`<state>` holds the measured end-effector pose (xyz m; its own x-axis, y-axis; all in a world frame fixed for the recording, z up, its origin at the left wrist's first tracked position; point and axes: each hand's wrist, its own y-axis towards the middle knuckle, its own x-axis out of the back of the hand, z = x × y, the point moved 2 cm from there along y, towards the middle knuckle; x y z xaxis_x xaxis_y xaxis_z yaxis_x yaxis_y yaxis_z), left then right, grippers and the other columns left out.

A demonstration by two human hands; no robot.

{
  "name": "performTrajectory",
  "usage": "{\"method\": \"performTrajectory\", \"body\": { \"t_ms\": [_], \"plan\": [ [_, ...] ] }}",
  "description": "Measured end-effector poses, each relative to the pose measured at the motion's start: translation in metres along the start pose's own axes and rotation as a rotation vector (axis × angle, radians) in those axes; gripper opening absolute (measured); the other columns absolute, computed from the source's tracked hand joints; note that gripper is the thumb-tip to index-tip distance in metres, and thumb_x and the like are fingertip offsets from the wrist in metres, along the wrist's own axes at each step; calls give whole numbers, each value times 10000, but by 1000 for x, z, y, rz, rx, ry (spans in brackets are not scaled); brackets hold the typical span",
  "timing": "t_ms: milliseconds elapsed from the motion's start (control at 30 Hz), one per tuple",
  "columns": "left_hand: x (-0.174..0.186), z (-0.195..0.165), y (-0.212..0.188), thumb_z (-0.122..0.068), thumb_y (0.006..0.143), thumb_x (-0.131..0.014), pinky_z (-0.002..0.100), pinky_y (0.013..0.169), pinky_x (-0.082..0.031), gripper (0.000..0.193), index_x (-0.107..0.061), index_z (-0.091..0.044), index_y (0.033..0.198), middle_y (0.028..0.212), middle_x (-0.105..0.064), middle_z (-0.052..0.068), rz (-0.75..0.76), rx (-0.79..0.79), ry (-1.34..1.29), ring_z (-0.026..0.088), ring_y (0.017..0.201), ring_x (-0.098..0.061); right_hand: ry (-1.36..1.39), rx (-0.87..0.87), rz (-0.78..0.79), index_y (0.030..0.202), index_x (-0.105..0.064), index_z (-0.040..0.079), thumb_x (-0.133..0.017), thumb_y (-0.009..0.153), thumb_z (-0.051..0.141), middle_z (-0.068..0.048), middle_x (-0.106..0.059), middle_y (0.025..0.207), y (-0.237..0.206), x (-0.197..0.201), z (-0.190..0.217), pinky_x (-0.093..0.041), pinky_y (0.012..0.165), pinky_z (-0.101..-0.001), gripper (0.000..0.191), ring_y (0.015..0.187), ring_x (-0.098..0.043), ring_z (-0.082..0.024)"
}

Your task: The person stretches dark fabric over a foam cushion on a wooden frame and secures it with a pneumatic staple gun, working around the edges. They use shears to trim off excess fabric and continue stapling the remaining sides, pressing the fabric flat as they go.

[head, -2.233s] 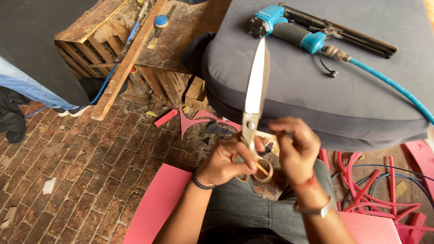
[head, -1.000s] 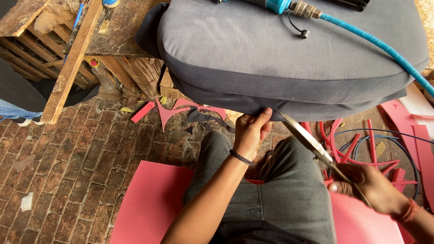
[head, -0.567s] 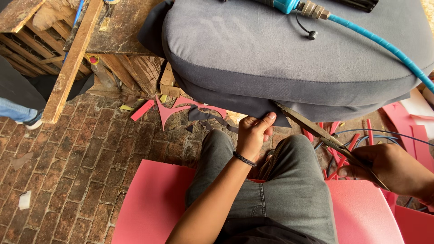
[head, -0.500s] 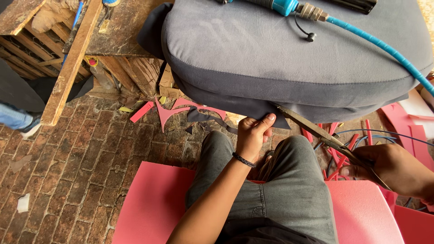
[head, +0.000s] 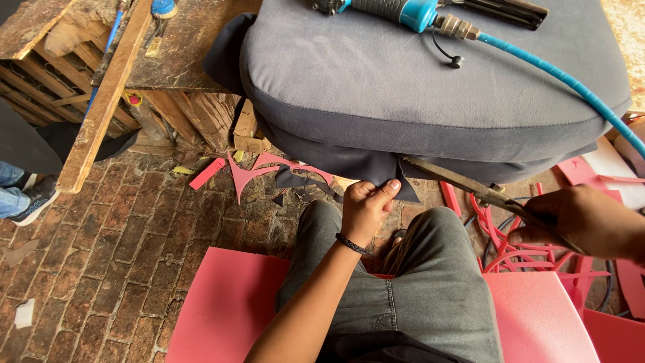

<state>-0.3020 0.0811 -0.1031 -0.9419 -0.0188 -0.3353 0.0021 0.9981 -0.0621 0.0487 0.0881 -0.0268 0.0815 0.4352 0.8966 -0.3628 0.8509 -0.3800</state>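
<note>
Left hand (head: pixel 366 208) is pinching the loose fabric (head: pixel 376 171) hanging under the grey cushion (head: pixel 416 94), while the right hand (head: pixel 588 222) is gripping scissors (head: pixel 470 188) (blades nearly closed) with tips touching that fabric edge.

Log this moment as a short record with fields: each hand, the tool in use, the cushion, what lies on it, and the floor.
left hand: pinches the loose dark fabric edge under the cushion
right hand: grips the scissors by the handles
scissors: blades point left, tips at the pinched fabric
cushion: grey, upholstered, resting on a worn wooden bench
on cushion: blue-handled pneumatic tool with blue coiled hose
floor: brick, with red offcuts and red sheets
</note>
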Motion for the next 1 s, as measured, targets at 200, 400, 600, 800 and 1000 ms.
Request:
{"method": "performTrajectory", "body": {
  "t_ms": [200,400,600,800,1000],
  "plan": [
    [4,-9,-8,-300,930,-736,243,478,-392,435,-599,-89,575,525,-569,-9,13,-117,97,54,482,-504,-260,100,60,757,-737,100,-781,780,586,-76,-567,630,37,29,3,-474,603,-336,488,586,-531,-204],
    [18,-18,-8,-313,913,-730,245,473,-404,400,-611,-88,604,532,-583,-9,40,-41,195,62,487,-525,-221,-164,183,792,-857,187,-812,687,630,-18,-639,667,54,47,5,-542,612,-347,457,632,-602,-154],
    [21,-22,-5,-350,895,-746,265,455,-400,459,-602,-69,562,510,-574,4,55,-75,291,71,469,-514,-222,-199,178,821,-874,209,-824,659,654,11,-646,666,55,45,18,-545,613,-328,476,622,-618,-131],
    [23,-26,-6,-355,883,-744,267,446,-398,466,-584,-68,552,503,-569,-1,94,-112,285,70,463,-511,-109,-270,275,841,-751,127,-807,758,566,-45,-582,583,49,49,46,-497,562,-335,450,560,-556,-142],
    [48,-30,-9,-344,877,-751,262,445,-366,443,-604,-73,560,510,-567,2,108,-127,419,71,461,-487,-82,-255,258,826,-762,153,-821,766,569,-44,-571,547,60,37,44,-493,533,-321,425,519,-546,-136]
  ]
}}
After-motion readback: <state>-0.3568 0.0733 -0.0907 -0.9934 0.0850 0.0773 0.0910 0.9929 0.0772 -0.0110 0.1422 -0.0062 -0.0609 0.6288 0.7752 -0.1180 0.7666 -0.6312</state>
